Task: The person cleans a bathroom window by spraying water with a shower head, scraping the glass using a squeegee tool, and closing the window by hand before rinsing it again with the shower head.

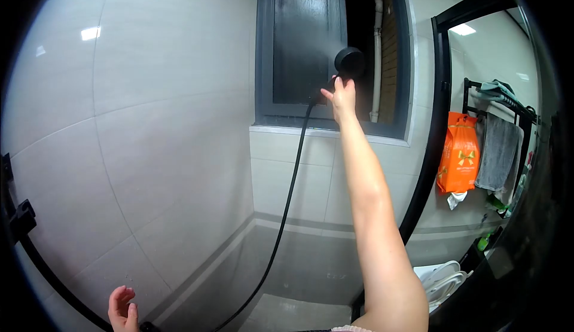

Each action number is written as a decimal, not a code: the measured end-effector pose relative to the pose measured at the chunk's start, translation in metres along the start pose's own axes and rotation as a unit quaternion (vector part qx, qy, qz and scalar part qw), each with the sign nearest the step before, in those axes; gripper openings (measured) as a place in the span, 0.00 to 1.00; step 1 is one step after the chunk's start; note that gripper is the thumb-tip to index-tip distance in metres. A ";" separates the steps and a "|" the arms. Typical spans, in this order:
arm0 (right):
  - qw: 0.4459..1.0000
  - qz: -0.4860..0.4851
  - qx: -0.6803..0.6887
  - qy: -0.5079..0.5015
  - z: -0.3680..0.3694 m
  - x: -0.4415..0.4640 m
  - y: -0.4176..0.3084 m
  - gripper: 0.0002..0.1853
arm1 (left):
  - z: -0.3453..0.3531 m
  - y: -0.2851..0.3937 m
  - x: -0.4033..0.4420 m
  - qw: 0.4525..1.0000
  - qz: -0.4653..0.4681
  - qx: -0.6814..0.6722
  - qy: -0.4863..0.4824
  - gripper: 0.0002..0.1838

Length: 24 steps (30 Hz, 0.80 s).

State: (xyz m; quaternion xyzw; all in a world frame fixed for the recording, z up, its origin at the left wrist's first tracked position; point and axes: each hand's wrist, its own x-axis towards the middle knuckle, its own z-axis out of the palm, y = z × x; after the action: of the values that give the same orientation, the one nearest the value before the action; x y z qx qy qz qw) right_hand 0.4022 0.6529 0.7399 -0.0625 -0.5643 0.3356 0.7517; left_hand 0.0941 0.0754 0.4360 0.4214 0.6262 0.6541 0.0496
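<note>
With my arm stretched forward, my right hand (341,98) grips a black shower head (349,62) by its handle, in front of the window. A fine spray leaves it toward the left, over the dark window pane (302,39). From the handle a black hose (291,188) hangs down and curves to the lower left. My left hand (123,311) is low at the bottom left, partly cut off by the frame edge. Its fingers are curled but apart, and nothing shows in them; it is near the tiled wall.
A tiled wall (173,170) rises on the left, with a black fixture (23,217) at its edge. On the right, beyond a black door frame (440,93), hang an orange bag (459,153) and a grey towel (500,153). A white toilet seat (445,281) stands below.
</note>
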 end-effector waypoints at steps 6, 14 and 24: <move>0.995 -0.083 0.062 0.005 0.020 0.018 -0.036 0.15 | -0.006 -0.006 -0.003 1.000 0.000 -0.009 -0.006 0.20; 0.982 -0.117 0.150 0.019 0.030 0.032 -0.064 0.17 | -0.004 -0.006 -0.004 1.000 0.003 -0.003 -0.025 0.20; 0.977 -0.122 0.174 0.007 0.046 0.045 -0.085 0.17 | -0.008 -0.007 -0.011 1.000 0.003 -0.014 -0.025 0.20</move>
State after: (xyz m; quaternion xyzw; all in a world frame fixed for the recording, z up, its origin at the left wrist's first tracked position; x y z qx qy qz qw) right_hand 0.4042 0.6005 0.8325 0.1367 -0.4954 0.3343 0.7900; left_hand 0.0926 0.0642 0.4262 0.4386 0.6145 0.6521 0.0685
